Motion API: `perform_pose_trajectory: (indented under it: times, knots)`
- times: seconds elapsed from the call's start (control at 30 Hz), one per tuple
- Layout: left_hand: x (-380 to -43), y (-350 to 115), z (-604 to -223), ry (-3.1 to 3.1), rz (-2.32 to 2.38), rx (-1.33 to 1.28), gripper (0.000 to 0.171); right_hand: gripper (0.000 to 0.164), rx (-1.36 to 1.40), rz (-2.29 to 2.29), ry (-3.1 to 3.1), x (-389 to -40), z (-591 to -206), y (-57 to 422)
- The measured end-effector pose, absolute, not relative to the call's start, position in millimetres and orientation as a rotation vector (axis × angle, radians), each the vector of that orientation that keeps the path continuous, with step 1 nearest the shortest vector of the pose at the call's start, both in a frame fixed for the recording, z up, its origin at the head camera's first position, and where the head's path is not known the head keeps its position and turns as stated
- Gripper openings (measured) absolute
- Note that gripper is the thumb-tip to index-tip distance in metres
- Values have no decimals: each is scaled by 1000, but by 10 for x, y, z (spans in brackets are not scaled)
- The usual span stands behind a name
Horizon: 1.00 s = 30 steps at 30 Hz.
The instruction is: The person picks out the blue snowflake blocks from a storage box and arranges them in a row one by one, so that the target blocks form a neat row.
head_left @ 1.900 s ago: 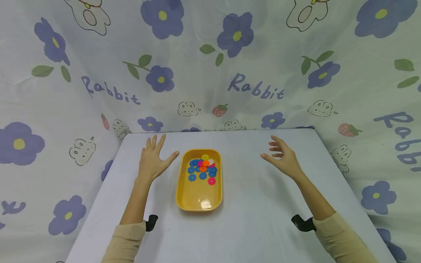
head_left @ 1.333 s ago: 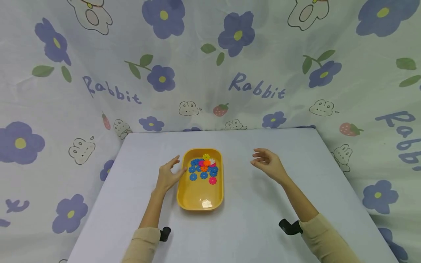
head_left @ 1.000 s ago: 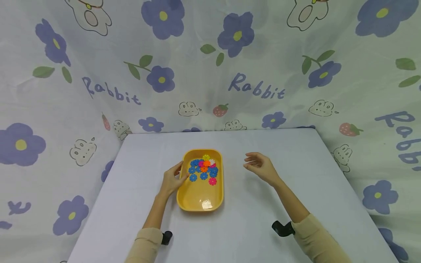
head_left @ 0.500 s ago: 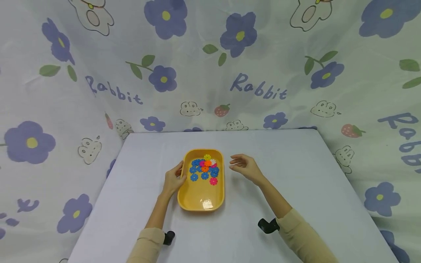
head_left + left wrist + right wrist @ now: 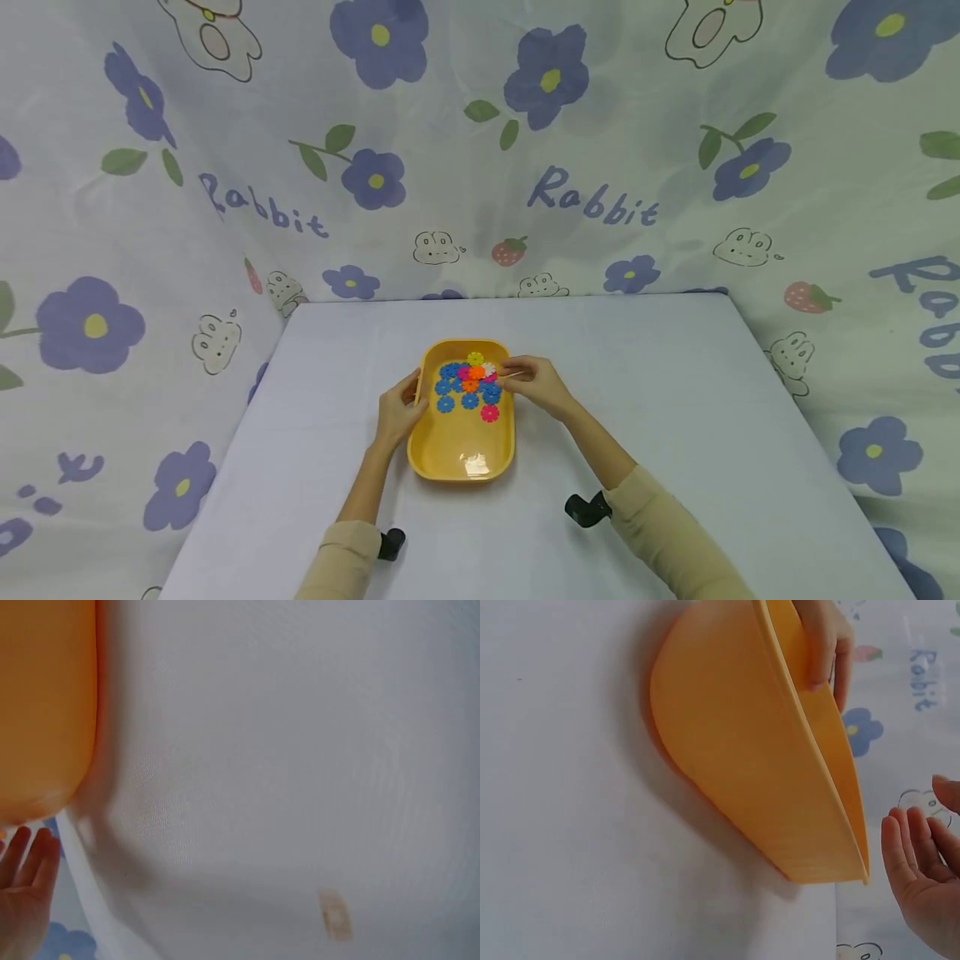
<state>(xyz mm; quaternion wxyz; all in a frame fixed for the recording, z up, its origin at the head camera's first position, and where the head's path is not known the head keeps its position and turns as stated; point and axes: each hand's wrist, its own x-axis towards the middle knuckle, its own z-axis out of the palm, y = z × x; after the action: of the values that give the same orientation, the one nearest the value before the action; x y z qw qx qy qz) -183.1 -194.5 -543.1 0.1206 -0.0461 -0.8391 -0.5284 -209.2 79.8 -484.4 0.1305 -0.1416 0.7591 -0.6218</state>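
A yellow plastic tray (image 5: 438,446) stands on the table. In it lies a loose heap of small notched, flower-shaped discs (image 5: 469,386), mostly blue, others pink, orange, yellow and white. My left hand (image 5: 397,412) grips the tray's left rim, thumb inside and fingers against the outer wall; the right wrist view shows this left hand (image 5: 826,645) on the far rim. At the opposite rim, my right hand (image 5: 542,385) reaches over the edge, fingertips beside the white disc (image 5: 489,368). Seen from the right wrist, its fingers (image 5: 891,840) are parted from the thumb, with nothing between them.
A white-covered table (image 5: 637,375) carries the tray left of its middle. Printed cloth (image 5: 465,150) with flowers and rabbits hangs behind and along both sides. A black camera mount (image 5: 587,510) juts from the right wrist, another mount (image 5: 392,544) from the left.
My left hand has come from beside the tray to grip its left rim. The right hand has swept leftward from the table's right side to the tray's right rim. The discs look unmoved.
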Motion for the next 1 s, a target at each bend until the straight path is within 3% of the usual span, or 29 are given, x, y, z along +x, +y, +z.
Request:
perform_pose_trajectory:
  times: [0.43, 1.0]
  knots:
    - [-1659, -1849, -5053, -2475, -1605, -153, 51, 39, -397, -1831, 2068, -2172, -4920, 397]
    - [-1657, -1857, -5024, -2462, -1698, -112, 52, 39, -261, -1679, 2151, -2282, -5152, -38]
